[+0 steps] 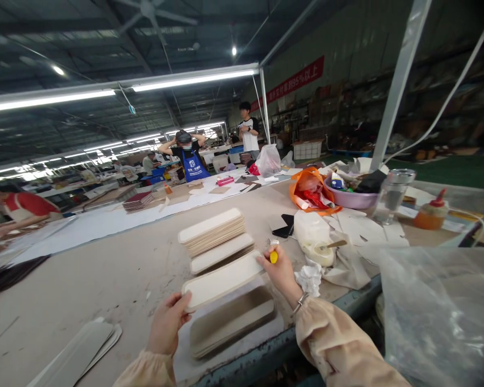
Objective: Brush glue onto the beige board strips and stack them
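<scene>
My left hand (166, 323) pinches the near-left end of an oblong cream panel (226, 280) with rounded ends. At its far-right end, my right hand (282, 273) grips the same panel, and a yellow-handled tool (273, 257) also sticks up from that hand; its kind I cannot make out. Under and in front of the panel lies a pile of similar grey-brown panels (232, 328) on white paper. Just beyond it are a short pile of cream panels (222, 253) and a taller stack (215, 232).
Right of my hands are crumpled tissue (308, 278), a white plastic jug (311, 228), an orange bag (310, 189), a lilac basin (353, 199), a glass jar (393, 196) and a red-capped bottle (431, 212). Grey strips (78, 352) lie at lower left. Several people are beyond the table (116, 269).
</scene>
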A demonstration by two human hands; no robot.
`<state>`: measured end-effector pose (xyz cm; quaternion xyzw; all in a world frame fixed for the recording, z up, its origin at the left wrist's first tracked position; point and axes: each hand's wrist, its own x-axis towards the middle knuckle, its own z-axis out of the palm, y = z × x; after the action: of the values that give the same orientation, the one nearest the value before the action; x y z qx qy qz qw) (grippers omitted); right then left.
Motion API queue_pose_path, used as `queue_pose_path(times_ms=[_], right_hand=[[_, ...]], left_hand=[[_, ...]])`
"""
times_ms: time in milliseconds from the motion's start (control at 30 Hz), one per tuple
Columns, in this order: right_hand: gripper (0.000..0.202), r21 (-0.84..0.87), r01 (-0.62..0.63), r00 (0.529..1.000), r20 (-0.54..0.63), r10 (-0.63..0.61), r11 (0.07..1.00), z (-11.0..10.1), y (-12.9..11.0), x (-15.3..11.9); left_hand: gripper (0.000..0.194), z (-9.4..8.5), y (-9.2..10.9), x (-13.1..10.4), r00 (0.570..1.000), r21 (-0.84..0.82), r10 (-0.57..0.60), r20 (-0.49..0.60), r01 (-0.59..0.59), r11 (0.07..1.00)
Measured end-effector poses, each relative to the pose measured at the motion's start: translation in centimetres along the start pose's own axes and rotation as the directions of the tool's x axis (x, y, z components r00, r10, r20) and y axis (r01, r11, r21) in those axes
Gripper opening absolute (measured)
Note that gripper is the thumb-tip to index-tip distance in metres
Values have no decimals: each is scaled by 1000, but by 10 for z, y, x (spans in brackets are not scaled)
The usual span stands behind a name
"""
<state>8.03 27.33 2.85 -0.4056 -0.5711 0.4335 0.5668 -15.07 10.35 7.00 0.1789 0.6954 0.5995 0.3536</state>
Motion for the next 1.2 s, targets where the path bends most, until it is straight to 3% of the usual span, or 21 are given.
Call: queue_pose_path(times_ms=[167,300,533,700,867,1000,1100,1200], right_hand=[[28,-141,4,1000,-12,-6,990,30,-17,53],[27,-238,-5,1000,-24,-1,971,48,-16,79],[25,-396,10,1000,25,0,918,61,14,94],[20,-541,81,996,61,-57,837,55,14,92],[18,-551,231,972,99,-212,802,30,4,65],[19,-472,293,955,193,-227,832,-3,0,18],[19,-430,254,955,254,-154,867,-21,0,-22],[18,-413,268,930,347,-122,870,-28,0,-57]], left_hand=[[38,15,27,52,975,329,219,-46,-192,925],[37,23,34,82,953,454,294,-68,-233,860],[43,25,23,101,925,616,372,-71,-252,746],[42,24,16,107,908,671,417,-50,-279,687],[50,9,-4,88,892,648,452,-29,-327,688],[48,-26,-51,52,886,516,454,97,-435,738],[47,-55,-89,25,820,524,488,298,-568,635],[58,-70,-111,7,728,546,475,494,-685,482]])
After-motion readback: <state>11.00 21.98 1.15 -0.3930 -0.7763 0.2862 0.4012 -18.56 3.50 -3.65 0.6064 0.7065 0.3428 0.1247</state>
